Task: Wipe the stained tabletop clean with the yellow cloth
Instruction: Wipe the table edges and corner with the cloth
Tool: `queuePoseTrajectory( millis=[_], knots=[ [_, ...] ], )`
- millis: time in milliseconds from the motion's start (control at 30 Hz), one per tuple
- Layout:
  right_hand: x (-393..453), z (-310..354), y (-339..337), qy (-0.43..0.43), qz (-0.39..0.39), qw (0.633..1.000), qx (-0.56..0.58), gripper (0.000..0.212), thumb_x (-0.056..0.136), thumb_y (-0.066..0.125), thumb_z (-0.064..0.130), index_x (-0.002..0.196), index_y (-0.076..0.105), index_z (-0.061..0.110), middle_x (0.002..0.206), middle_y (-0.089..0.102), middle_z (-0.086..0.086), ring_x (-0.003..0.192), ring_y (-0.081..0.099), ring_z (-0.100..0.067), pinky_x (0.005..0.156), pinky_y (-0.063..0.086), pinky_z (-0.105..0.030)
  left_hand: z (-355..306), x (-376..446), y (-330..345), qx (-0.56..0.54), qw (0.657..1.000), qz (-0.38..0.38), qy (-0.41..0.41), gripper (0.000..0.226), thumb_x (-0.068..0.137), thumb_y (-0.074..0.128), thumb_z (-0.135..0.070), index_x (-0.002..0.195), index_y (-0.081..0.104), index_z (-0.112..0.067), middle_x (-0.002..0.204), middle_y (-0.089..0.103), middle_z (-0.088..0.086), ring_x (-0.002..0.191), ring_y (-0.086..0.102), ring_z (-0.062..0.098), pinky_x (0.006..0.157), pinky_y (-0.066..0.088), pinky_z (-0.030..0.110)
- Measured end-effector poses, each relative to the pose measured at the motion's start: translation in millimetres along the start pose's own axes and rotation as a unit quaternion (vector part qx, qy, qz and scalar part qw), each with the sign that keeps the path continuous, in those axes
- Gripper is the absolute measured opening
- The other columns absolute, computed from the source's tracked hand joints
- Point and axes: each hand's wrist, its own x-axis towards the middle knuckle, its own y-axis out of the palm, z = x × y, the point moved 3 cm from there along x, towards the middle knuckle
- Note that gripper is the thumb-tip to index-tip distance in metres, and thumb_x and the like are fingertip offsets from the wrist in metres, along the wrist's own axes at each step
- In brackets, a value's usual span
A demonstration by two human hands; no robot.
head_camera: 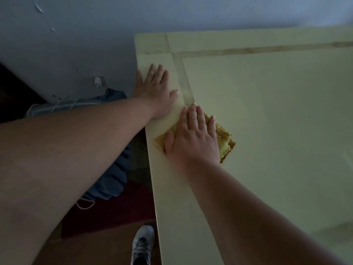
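Spanning most of your view, the tabletop (267, 121) carries brownish stain lines. Your left hand (154, 87) lies flat, fingers spread, at its left edge; just beside it, your right hand (193, 136) presses the yellow cloth (225, 144) flat-palmed.

Ribbed yellow cloth (223, 144), pale cream tabletop (267, 111) with brownish stripes, grey-white sneaker (142, 243)

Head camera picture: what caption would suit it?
Right hand presses yellow cloth on pale tabletop; left hand rests flat.
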Motion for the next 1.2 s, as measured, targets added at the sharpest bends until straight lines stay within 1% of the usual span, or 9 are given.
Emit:
queuePoseTrajectory(
  millis=[167, 367, 500, 600, 733, 833, 900, 1033, 1200],
  knots=[
    [-106, -14, 16, -0.009, -0.006, 1.000, 0.011, 0.080, 0.112, 0.012, 0.055, 0.174, -0.008, 0.009, 0.184, -0.016, -0.014, 0.168, -0.024, -0.028, 0.135, -0.013, -0.057, -45, -79, 13, 0.013, 1.000, -0.005, -0.003, 0.088, 0.100, 0.004, -0.065, 0.167, -0.002, -0.009, 0.176, -0.010, 0.012, 0.162, -0.015, 0.030, 0.127, -0.008, 0.064],
    [-222, -33, 30, -0.034, -0.006, 0.999, 0.015, 0.082, 0.111, 0.015, 0.056, 0.175, -0.006, 0.008, 0.184, -0.013, -0.015, 0.169, -0.021, -0.028, 0.135, -0.010, -0.057, -90, -169, 28, 0.020, 1.000, -0.015, -0.005, 0.090, 0.098, 0.000, -0.066, 0.166, -0.004, -0.008, 0.176, -0.010, 0.014, 0.162, -0.013, 0.031, 0.128, -0.005, 0.061],
    [-271, -50, 36, -0.049, 0.013, 0.999, 0.019, 0.085, 0.109, 0.013, 0.060, 0.175, -0.010, 0.010, 0.184, -0.017, -0.013, 0.168, -0.026, -0.026, 0.134, -0.013, -0.056, -111, -218, 38, 0.012, 1.000, -0.020, -0.009, 0.090, 0.098, -0.002, -0.067, 0.166, -0.003, -0.008, 0.176, -0.008, 0.014, 0.163, -0.011, 0.030, 0.129, -0.002, 0.059],
    [-300, -62, 35, -0.053, 0.010, 0.998, 0.026, 0.085, 0.110, 0.013, 0.061, 0.175, -0.009, 0.011, 0.184, -0.018, -0.011, 0.167, -0.028, -0.024, 0.134, -0.014, -0.055, -121, -241, 43, 0.011, 1.000, -0.024, 0.004, 0.089, 0.099, -0.002, -0.067, 0.167, -0.004, -0.009, 0.176, -0.010, 0.013, 0.163, -0.012, 0.028, 0.130, -0.001, 0.057],
    [-316, -84, 31, -0.057, 0.012, 0.998, 0.025, 0.085, 0.111, 0.016, 0.063, 0.175, -0.009, 0.014, 0.184, -0.019, -0.006, 0.166, -0.030, -0.019, 0.135, -0.014, -0.054, -116, -245, 50, 0.013, 1.000, -0.021, 0.010, 0.090, 0.097, -0.005, -0.068, 0.167, -0.006, -0.011, 0.176, -0.013, 0.010, 0.162, -0.014, 0.026, 0.131, -0.002, 0.055],
    [-314, -112, 26, -0.051, 0.018, 0.998, 0.013, 0.086, 0.110, 0.015, 0.064, 0.175, -0.011, 0.016, 0.183, -0.023, -0.003, 0.165, -0.031, -0.017, 0.135, -0.013, -0.053, -115, -244, 53, 0.029, 0.999, -0.020, 0.012, 0.092, 0.096, -0.009, -0.069, 0.167, -0.004, -0.012, 0.176, -0.011, 0.009, 0.163, -0.012, 0.026, 0.131, -0.002, 0.053],
    [-307, -136, 20, -0.030, 0.016, 0.999, 0.007, 0.085, 0.110, 0.013, 0.066, 0.175, -0.012, 0.018, 0.182, -0.024, -0.001, 0.164, -0.033, -0.015, 0.135, -0.013, -0.052, -113, -244, 55, 0.031, 0.999, -0.031, 0.014, 0.092, 0.096, -0.010, -0.070, 0.167, -0.003, -0.011, 0.176, -0.009, 0.010, 0.163, -0.010, 0.027, 0.131, 0.000, 0.053],
    [-293, -180, 13, 0.026, 0.015, 1.000, -0.007, 0.084, 0.109, 0.010, 0.068, 0.174, -0.017, 0.021, 0.181, -0.027, 0.000, 0.163, -0.035, -0.014, 0.135, -0.015, -0.049, -110, -242, 58, 0.029, 0.998, -0.046, 0.017, 0.090, 0.099, -0.005, -0.068, 0.167, 0.004, -0.010, 0.177, -0.004, 0.010, 0.163, -0.006, 0.027, 0.131, 0.002, 0.054],
    [-277, -191, 11, 0.071, 0.017, 0.997, 0.002, 0.087, 0.108, 0.011, 0.068, 0.173, -0.019, 0.019, 0.180, -0.031, -0.001, 0.161, -0.039, -0.014, 0.134, -0.020, -0.048, -109, -242, 62, 0.031, 0.998, -0.050, 0.018, 0.089, 0.099, -0.004, -0.067, 0.168, 0.003, -0.010, 0.176, -0.006, 0.010, 0.163, -0.008, 0.026, 0.131, 0.001, 0.053]
  ],
)
